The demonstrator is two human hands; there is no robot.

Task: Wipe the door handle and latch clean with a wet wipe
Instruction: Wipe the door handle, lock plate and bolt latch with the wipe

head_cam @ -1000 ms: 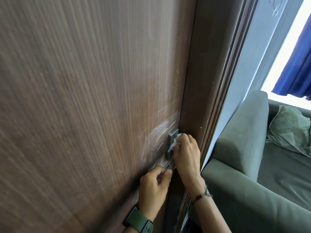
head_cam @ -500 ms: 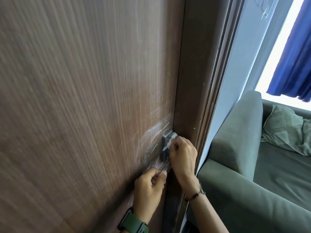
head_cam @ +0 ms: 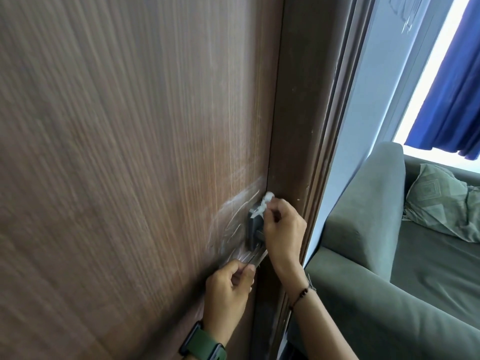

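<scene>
Right hand [head_cam: 283, 224] pinched shut on a crumpled wet wipe [head_cam: 265, 205], wad pressed to the top corner of the dark latch plate [head_cam: 255, 229] at the door [head_cam: 130, 152] edge. Left hand [head_cam: 228, 284] closed around the lever handle [head_cam: 255, 257], just below the wiping grip and steadying it. Plate's long axis vertical, extending downward from the wad; lever angled down and away toward the left hand. Right hand nearer the uncleaned plate face, so a downward stroke judged the natural next pass. Door frame [head_cam: 298, 126] immediately beside the knuckles, little lateral room there; open room upward and across the door face. Pale smear marks [head_cam: 233, 216] on the wood beside the plate, possibly moisture or scuffing, blur preventing certainty. Lever largely hidden under the left fingers, likely unwiped.
</scene>
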